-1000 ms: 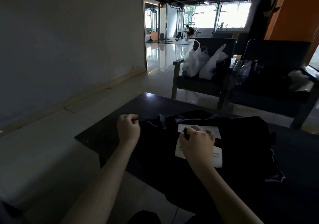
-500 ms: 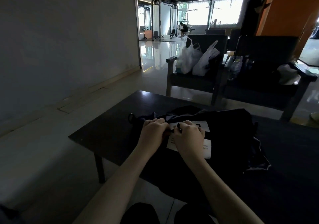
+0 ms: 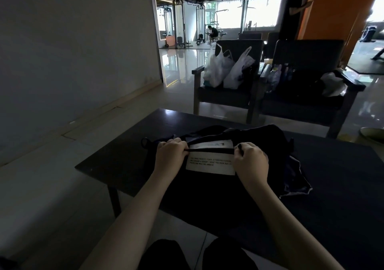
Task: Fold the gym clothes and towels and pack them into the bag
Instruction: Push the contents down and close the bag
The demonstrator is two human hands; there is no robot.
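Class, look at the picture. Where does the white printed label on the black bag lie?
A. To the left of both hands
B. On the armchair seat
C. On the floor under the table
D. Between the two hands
D: the white label lies on the black bag, with the left hand gripping the bag at the label's left edge and the right hand at its right edge.

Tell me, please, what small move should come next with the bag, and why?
Probably slide the right hand rightward: it pinches a dark pull at the zip's right end while the left hand grips the black bag at the other end. Whether the zip gapes is unclear.
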